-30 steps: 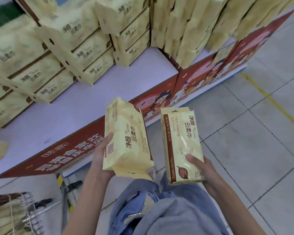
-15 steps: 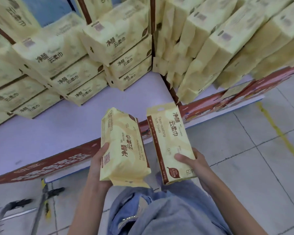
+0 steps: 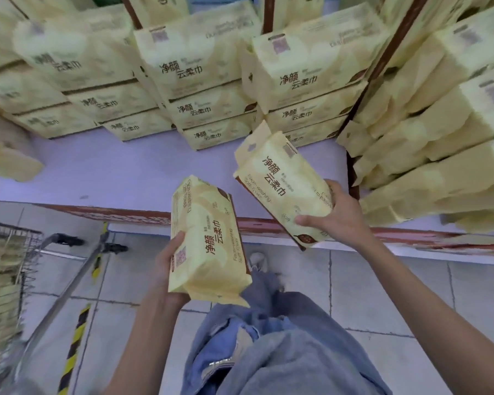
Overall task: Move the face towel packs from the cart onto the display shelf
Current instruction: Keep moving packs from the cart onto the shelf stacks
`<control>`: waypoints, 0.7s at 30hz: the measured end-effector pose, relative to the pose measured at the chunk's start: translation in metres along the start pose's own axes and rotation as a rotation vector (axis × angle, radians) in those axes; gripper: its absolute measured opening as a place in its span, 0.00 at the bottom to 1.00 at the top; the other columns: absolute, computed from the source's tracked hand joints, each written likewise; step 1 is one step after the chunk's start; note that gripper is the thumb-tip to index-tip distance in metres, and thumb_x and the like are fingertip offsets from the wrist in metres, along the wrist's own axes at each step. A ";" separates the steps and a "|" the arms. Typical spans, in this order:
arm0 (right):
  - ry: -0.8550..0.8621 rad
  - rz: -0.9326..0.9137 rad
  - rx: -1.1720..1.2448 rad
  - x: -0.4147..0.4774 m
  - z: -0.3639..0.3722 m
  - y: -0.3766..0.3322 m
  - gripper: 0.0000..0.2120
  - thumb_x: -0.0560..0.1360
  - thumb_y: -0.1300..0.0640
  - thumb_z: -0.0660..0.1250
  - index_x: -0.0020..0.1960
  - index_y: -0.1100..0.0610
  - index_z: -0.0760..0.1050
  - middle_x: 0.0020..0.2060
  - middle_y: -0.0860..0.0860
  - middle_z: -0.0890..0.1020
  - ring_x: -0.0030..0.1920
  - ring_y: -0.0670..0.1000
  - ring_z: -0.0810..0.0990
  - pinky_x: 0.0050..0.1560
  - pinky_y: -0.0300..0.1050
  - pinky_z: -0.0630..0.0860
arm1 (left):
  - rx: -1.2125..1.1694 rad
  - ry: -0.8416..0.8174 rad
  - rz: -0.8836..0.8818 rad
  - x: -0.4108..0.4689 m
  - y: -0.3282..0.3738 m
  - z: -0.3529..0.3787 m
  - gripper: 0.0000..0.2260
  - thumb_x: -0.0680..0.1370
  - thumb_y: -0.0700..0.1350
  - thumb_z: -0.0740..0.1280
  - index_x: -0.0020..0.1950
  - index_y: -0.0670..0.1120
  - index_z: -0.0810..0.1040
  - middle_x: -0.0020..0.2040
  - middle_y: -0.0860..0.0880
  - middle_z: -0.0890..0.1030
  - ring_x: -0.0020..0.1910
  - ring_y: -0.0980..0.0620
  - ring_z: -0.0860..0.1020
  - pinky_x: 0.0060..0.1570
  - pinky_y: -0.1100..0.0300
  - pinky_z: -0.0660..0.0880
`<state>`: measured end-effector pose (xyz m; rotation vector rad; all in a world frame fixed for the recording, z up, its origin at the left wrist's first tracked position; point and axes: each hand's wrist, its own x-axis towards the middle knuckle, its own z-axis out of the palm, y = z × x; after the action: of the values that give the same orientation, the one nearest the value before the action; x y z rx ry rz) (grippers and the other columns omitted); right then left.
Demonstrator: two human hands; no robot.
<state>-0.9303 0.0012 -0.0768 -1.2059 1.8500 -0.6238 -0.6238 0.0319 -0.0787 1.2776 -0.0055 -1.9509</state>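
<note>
1. Over the shelf's (image 3: pixel 120 172) near edge, the right hand (image 3: pixel 337 220) had carried the right pack (image 3: pixel 283 183) forward and tilted it leftward since a second before. Its fingers (image 3: pixel 335 191) curled round the pack's lower end.
2. Nearer, the left hand (image 3: pixel 169 263) still gripped the left pack (image 3: pixel 208 240) upright above the floor, thumb across its side.
3. At the left, the cart (image 3: pixel 26 238) held more packs.
4. Placement looked imminent: bare shelf lay just before the stacks (image 3: pixel 206 81).

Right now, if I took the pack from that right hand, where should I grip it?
On the pack, probably its free upper half, from the shelf side: the right hand wraps the lower end, and the top tilts toward the shelf.
</note>
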 end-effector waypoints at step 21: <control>0.159 -0.053 -0.739 0.090 0.018 0.028 0.57 0.60 0.45 0.78 0.78 0.52 0.46 0.76 0.58 0.51 0.76 0.62 0.46 0.71 0.64 0.44 | -0.006 -0.005 -0.147 0.060 0.038 0.039 0.15 0.69 0.49 0.68 0.45 0.40 0.86 0.45 0.40 0.85 0.41 0.42 0.84 0.37 0.47 0.80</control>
<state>-0.9476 -0.0679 -0.1405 -1.7085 2.2804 -0.0375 -0.6421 -0.0466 -0.0906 1.3012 0.0943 -2.0769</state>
